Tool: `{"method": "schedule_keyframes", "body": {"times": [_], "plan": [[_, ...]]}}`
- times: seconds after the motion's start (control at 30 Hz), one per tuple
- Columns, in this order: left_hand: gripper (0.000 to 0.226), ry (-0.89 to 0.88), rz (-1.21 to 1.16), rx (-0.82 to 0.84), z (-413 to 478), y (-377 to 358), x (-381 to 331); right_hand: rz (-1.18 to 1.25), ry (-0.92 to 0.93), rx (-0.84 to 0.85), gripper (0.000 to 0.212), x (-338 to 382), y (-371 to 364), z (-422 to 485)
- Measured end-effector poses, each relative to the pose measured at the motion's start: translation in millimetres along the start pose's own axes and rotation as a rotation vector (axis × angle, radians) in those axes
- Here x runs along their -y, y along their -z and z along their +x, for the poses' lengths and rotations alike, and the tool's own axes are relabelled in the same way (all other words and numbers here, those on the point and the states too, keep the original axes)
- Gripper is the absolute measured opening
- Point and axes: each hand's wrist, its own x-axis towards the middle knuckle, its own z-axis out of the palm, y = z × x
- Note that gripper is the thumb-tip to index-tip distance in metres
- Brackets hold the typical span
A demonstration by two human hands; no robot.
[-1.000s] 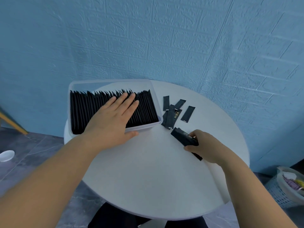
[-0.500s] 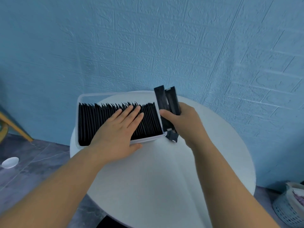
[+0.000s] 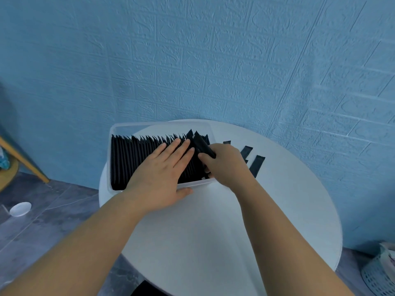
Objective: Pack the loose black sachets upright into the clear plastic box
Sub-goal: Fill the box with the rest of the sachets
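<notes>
1. On the floor at the far left lies a small white dish (image 3: 20,208); it sits lower and more to the right in the view than half a second ago, because the head camera has tilted.
2. The clear plastic box (image 3: 136,126) stands on the left part of the round white desk (image 3: 213,231), in the same place as before. It is filled with a row of packed sachets (image 3: 132,159), standing upright side by side.
3. The left hand (image 3: 162,178) still lies flat on top of this row, fingers (image 3: 171,149) stretched and together, thumb on the desk by the near wall of the box. It grips nothing; it only presses.
4. The right hand (image 3: 224,165) has come down. Half a second ago it held the bundle high beside the box; now it is over the right end of the box, closed around the held sachets (image 3: 201,144), whose upper ends lean to the left, touching the left fingertips.
5. To the right, a few loose sachets (image 3: 257,165) lie flat on the desk, uncovered again.
6. At the far right corner stands a pale basket (image 3: 378,276).
</notes>
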Motion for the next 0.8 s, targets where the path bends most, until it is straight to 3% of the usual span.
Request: {"method": "schedule_keyframes", "body": {"times": [0.5,0.7,0.8], "plan": [[0.080,-0.035,0.023,-0.076,-1.3,-4.1,0.0,0.034,-0.058,0.030,0.023,2.2,0.1,7.2],[0.079,-0.046,0.013,-0.069,-2.3,-2.9,-0.2,0.024,0.008,-0.144,0.024,7.0,-1.0,12.9],[0.080,-0.045,0.017,-0.059,-2.5,-2.8,-0.4,0.004,-0.011,-0.174,0.039,8.2,-4.1,9.0]]}}
